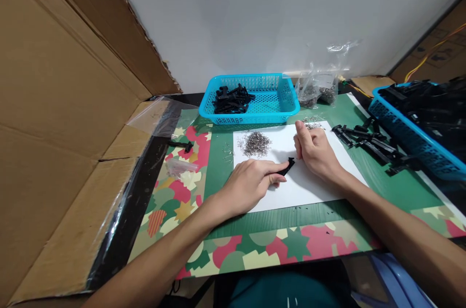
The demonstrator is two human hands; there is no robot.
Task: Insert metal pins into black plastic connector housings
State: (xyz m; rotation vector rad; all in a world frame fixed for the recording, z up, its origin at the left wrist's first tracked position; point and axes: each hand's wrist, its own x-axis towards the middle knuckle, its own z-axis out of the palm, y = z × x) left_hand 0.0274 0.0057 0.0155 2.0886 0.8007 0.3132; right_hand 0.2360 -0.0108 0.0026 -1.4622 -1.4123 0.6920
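Over a white sheet, my left hand grips a small black plastic part between thumb and fingers, its far end sticking out. My right hand is closed just right of that end, thumb pointing up; what its fingers hold, if anything, is hidden. A pile of tiny metal pins lies on the sheet, beyond my left hand. A second scatter of small metal pieces lies behind my right hand.
A blue basket with black parts stands behind the sheet. Loose black parts lie right, beside a fuller blue basket. Plastic bags of metal pieces stand at the back. Cardboard walls the left side.
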